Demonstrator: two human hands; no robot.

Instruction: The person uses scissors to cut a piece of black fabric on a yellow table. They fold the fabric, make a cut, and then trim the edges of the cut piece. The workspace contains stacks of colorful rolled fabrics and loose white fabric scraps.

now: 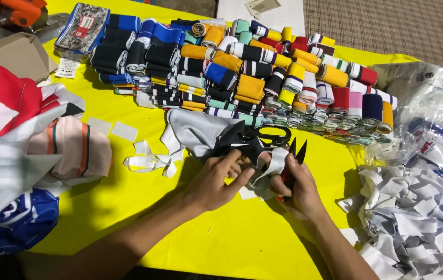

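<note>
Two hands are seen at the centre of the frame, over a yellow cloth (221, 243). The left hand (216, 179) is closed on a black-and-white fabric piece (255, 150), which is bunched so that its shape is hard to make out. The right hand (296, 189) is curled tight around red-handled snips (295, 155); only the two black blade tips are shown, standing apart, the handle being mostly hidden. One pair of black scissors (273, 134) is partly covered just above. Rolled ribbing (242, 72), too many to be counted, is stacked across the upper middle. White scraps (413, 218) are cut off at lower right.
</note>
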